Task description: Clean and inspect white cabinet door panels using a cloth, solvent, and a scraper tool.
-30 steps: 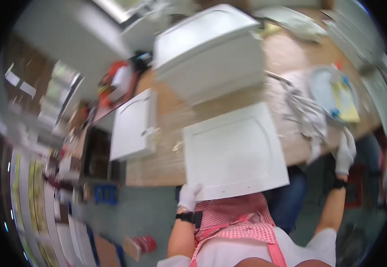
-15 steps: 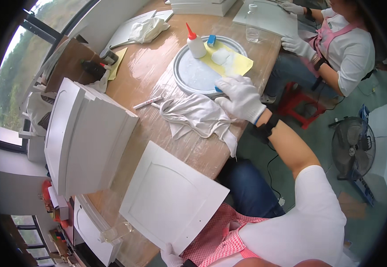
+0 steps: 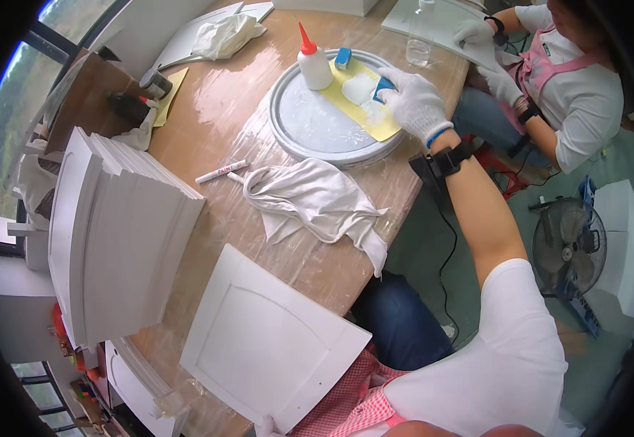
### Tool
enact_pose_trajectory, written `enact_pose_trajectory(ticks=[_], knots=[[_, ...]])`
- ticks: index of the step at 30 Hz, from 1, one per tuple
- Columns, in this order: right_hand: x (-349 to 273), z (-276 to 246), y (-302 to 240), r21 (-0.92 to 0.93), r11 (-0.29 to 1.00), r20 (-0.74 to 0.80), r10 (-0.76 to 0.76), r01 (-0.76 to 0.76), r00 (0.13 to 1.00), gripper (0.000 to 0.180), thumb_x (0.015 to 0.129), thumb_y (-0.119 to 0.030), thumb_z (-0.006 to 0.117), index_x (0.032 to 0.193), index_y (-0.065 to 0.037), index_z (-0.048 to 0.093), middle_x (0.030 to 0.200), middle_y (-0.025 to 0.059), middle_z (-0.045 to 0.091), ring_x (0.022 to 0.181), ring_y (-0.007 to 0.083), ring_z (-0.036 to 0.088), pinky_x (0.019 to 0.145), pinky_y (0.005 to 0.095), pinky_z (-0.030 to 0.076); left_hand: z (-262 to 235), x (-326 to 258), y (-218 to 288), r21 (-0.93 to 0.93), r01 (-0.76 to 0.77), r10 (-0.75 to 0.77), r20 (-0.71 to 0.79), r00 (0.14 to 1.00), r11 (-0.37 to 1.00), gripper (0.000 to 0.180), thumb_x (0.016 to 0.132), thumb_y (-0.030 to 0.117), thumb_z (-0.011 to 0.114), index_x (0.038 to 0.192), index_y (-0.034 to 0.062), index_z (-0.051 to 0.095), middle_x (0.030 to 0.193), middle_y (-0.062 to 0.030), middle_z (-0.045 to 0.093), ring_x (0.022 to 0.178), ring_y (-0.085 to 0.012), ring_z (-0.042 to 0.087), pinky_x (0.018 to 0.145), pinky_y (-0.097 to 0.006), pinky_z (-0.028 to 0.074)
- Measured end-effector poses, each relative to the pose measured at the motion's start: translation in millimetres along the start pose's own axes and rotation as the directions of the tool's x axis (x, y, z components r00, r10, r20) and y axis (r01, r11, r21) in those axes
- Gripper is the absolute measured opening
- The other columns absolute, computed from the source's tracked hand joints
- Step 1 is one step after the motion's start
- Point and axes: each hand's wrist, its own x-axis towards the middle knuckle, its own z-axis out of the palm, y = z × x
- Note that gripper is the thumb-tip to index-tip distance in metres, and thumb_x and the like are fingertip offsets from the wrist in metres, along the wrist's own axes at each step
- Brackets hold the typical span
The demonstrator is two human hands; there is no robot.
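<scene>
One glue bottle, one round tray, one yellow sheet, one marker, two white cloths, one fan.

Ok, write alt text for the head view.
A gloved right hand presses a blue-backed sponge onto a yellow sheet in a round grey tray, beside a glue bottle. A white panel rests at the wooden table edge near the left hand.

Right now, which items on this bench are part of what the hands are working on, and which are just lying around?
In use:
right hand, gloved, on a blue sponge
yellow sheet
round grey tray
glue bottle
white panel, left hand at its lower edge

Lying about:
white rag
paint marker
panel stack
clear bottle
</scene>
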Motion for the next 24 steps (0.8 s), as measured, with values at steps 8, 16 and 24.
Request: enact_pose_trajectory(ticks=[8,16,24], knots=[[30,33,13,-0.228,0.963,0.094,-0.128,0.146,0.987,0.034,0.09,-0.024,0.065,0.123,-0.018,0.074,0.109,0.0172,0.074,0.102,0.0389,0.068,0.091,0.0502,0.053,14,-23,2,-0.068,-0.001,0.002,0.009,1.0,0.998,0.071,0.096,0.031,0.071,0.153,-0.0007,0.042,0.145,-0.0155,0.057,0.131,-0.0309,0.055,0.115,-0.046,0.041],[25,37,14,-0.281,0.942,-0.011,-0.194,0.183,0.981,0.025,0.09,-0.026,0.064,0.109,-0.016,0.075,0.097,0.0168,0.074,0.099,0.0381,0.068,0.084,0.0517,0.053,-53,32,-12,0.081,0.313,-0.313,-0.023,0.95,0.946,0.058,0.101,0.027,0.066,0.148,-0.0003,0.047,0.137,-0.0156,0.062,0.12,-0.0303,0.061,0.106,-0.043,0.048],[18,44,-5,-0.364,0.923,0.082,-0.1,0.124,0.992,0.033,0.086,-0.025,0.067,0.117,-0.015,0.074,0.102,0.0176,0.074,0.1,0.038,0.068,0.086,0.0508,0.054,-91,54,-14,0.125,0.228,-0.229,-0.005,0.973,0.966,0.057,0.101,0.027,0.066,0.148,0.0,0.048,0.135,-0.0155,0.063,0.118,-0.0301,0.062,0.104,-0.043,0.049]])
